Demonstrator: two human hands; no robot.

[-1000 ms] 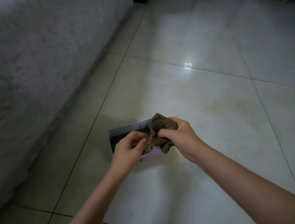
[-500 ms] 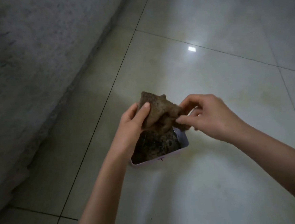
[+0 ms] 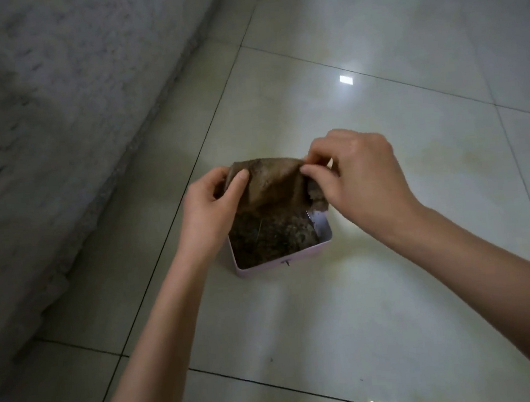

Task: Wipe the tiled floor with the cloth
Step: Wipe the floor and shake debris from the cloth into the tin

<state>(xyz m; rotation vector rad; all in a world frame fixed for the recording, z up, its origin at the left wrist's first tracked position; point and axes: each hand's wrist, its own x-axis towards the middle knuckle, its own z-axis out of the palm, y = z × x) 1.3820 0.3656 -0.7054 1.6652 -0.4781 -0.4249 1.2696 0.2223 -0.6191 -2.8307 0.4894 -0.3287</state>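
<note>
A brown cloth (image 3: 271, 183) is stretched out between both hands, above a small pale pink square box (image 3: 281, 264) that stands on the glossy tiled floor (image 3: 391, 286). My left hand (image 3: 210, 208) pinches the cloth's left corner with thumb on top. Its right corner is pinched by my right hand (image 3: 356, 174), and a bit of cloth hangs below those fingers. The box holds dark, wet-looking material. The cloth's lower edge hangs over the box's opening.
A grey, fuzzy fabric-covered piece of furniture (image 3: 61, 121) runs along the left side down to the floor. Yellowish stains (image 3: 438, 161) mark the tile to the right of my hands. Dark grout lines cross the floor.
The cloth went from a bunched wad to spread flat between my hands, which moved apart. The camera has tilted down and closer to the box.
</note>
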